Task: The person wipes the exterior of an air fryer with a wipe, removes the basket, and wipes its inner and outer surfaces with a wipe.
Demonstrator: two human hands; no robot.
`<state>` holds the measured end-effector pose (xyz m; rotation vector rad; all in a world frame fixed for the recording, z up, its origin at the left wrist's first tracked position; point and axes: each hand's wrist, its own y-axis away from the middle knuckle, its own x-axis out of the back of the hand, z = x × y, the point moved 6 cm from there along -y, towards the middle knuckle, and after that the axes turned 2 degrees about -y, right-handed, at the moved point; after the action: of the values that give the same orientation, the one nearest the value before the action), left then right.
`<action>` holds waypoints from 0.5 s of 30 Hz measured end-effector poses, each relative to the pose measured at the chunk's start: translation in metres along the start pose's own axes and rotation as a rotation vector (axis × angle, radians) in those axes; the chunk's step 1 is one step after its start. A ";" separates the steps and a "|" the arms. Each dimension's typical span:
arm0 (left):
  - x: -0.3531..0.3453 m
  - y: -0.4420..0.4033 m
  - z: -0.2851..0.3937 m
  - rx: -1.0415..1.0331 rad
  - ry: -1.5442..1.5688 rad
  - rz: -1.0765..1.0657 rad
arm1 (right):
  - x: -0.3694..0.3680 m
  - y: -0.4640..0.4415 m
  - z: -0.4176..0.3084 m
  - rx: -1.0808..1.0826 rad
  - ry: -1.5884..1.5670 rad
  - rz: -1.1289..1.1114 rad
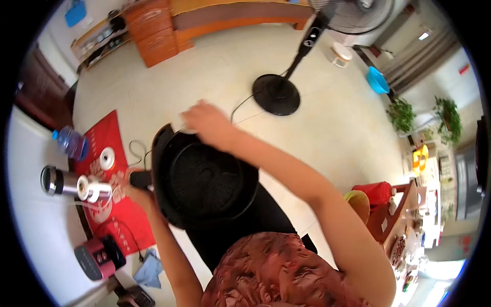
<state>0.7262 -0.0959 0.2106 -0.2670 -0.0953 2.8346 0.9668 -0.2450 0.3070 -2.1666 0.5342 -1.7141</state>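
Squarely, the left hand grasps the stubby handle of a round, matte-black basket with a perforated base, just left of centre. The blurred right hand curls by its twelve o'clock rim, grip unclear. At nine o'clock, a smooth red mat bears pale characters, illegible.

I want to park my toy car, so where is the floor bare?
There's bare tile between the fan's round base and the potted plants, and more between that base and the wooden drawers. It's crowded on the red mat, with a water bottle and white roll. A cord trails beside the fan's base.
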 end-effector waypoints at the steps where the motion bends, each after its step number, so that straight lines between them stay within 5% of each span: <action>1: -0.003 0.002 -0.001 0.012 0.063 0.067 | 0.017 0.013 0.006 0.023 -0.068 -0.023; 3: 0.007 -0.001 -0.009 -0.127 -0.066 0.129 | 0.035 0.038 0.013 0.049 0.018 -0.116; 5: -0.003 -0.001 0.007 -0.040 0.047 0.054 | 0.041 0.050 0.030 -0.344 0.164 -0.244; 6: -0.006 0.000 0.013 -0.032 0.046 0.083 | 0.042 0.048 0.030 -0.246 0.219 -0.345; 8: -0.012 0.003 0.020 -0.004 0.050 -0.011 | 0.061 0.026 0.005 -0.257 -0.104 0.064; 10: -0.016 0.009 0.030 -0.014 0.068 -0.046 | 0.054 0.005 -0.019 -0.268 -0.300 0.178; 15: -0.006 0.016 0.043 -0.059 0.035 0.035 | 0.036 0.001 -0.027 -0.050 -0.383 0.056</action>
<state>0.7193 -0.1148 0.2522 -0.3343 -0.1683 2.8639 0.9479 -0.2635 0.3430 -2.4082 0.5299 -1.2226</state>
